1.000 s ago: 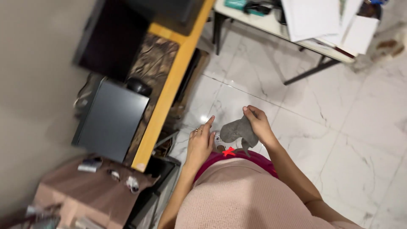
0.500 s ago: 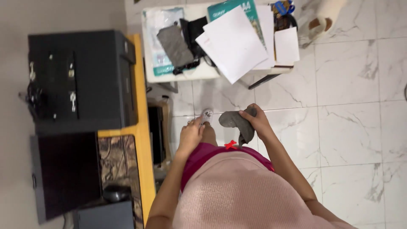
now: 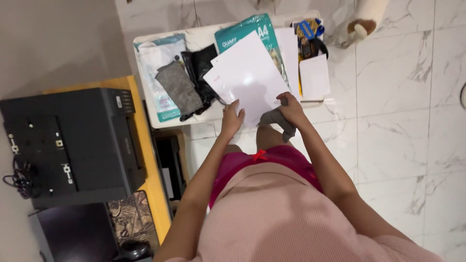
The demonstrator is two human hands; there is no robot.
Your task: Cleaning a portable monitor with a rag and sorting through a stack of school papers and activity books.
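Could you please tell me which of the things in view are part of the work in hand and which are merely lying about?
In hand:
- grey cloth, held in the right hand
- white sheet of paper, touched by the left hand
- white table under it

Lying about:
- black printer on the yellow desk
- teal paper pack
- second grey cloth
- black pouch

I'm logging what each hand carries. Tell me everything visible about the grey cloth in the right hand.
The grey cloth looks soft and felt-like, plain dark grey, crumpled into a limp bundle. The right hand grips its upper end, so one end droops downward. It hangs at the near edge of the white table, just below the white paper sheets.
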